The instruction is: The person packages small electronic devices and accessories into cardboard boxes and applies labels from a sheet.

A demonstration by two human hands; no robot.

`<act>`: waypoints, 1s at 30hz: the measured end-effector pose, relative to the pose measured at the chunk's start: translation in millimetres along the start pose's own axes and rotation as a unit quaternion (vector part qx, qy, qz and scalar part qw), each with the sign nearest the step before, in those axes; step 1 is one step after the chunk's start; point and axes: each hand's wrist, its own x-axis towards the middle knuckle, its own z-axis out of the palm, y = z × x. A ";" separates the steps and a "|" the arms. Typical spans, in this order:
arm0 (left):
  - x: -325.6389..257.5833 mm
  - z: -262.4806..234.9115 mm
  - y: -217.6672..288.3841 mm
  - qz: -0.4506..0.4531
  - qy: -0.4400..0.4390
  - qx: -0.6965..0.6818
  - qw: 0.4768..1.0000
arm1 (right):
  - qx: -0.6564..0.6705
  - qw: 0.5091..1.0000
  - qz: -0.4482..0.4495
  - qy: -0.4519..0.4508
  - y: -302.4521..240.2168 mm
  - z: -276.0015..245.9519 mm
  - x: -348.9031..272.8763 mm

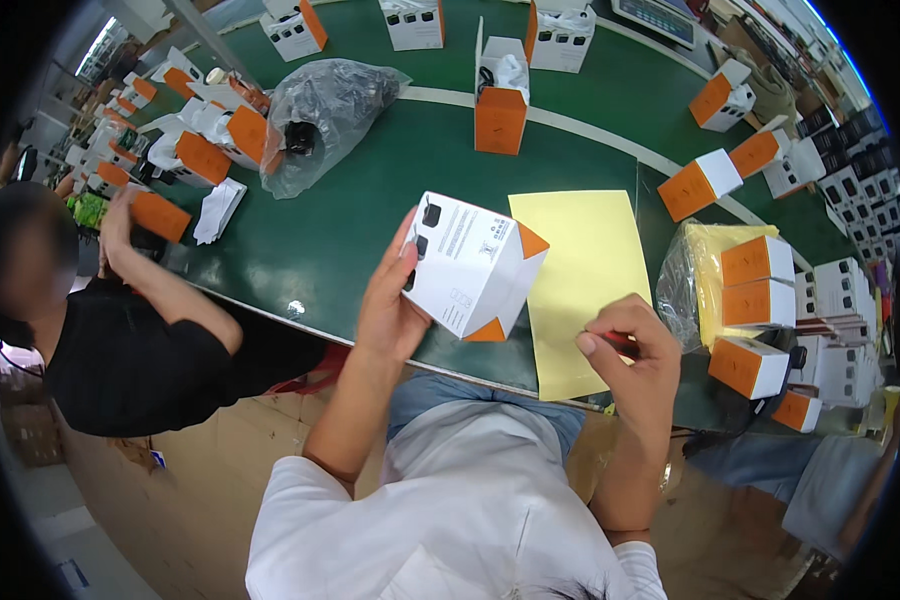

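Note:
My left hand [392, 308] grips a white and orange carton [470, 262] by its left side. The carton is tilted above the table's near edge, with printed pictures and small text on the face turned up and orange corner flaps on its right. Over the lower part of a yellow sheet [575, 260], my right hand [638, 355] is closed, fingers curled together. Something small, dark and red shows between those fingers; its kind is too hidden to tell. The right hand is apart from the carton.
On the green table [420, 140] lie a clear plastic bag [335, 105] and an open carton [500, 115]. Stacked orange and white cartons [757, 280] stand at the right beside a yellow packet [710, 265]. A person in black [150, 370] works at the left.

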 end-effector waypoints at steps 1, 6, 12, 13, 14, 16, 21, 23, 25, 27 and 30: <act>-2.4 1.1 -6.5 -0.005 -0.001 0.001 1.000 | 0.003 1.000 -0.001 -0.013 -0.3 3.3 3.1; -8.4 2.6 -26.5 -0.049 0.009 -0.052 0.997 | 0.033 0.999 0.019 -0.014 3.1 13.0 12.3; -13.4 5.8 -36.0 -0.067 0.016 -0.048 0.996 | -0.041 0.999 0.014 0.004 7.5 25.1 14.9; -14.9 6.0 -36.5 -0.066 0.017 -0.044 0.997 | -0.090 0.996 -0.013 0.018 7.3 26.5 14.0; -15.8 5.6 -36.8 -0.067 0.016 -0.043 0.997 | -0.139 0.989 -0.040 0.033 6.7 27.9 13.3; -17.1 4.4 -37.7 -0.074 0.007 -0.041 0.996 | -0.217 0.973 -0.068 0.045 3.5 30.4 12.3; -21.7 5.3 -36.4 -0.097 -0.008 -0.058 0.994 | -0.303 0.950 -0.052 0.057 2.3 31.2 13.0; -24.7 3.8 -38.8 -0.112 -0.017 -0.073 0.991 | -0.338 0.939 -0.041 0.040 8.4 30.4 14.7; -27.6 4.1 -43.8 -0.129 0.006 -0.112 0.985 | -0.329 0.943 -0.022 0.043 17.8 26.8 15.6; -25.1 6.3 -48.0 -0.133 -0.009 -0.113 0.985 | -0.322 0.945 -0.003 0.053 26.4 24.5 13.7; -24.1 12.9 -57.7 -0.121 0.018 -0.071 0.990 | -0.105 0.993 0.018 0.053 39.0 20.6 1.1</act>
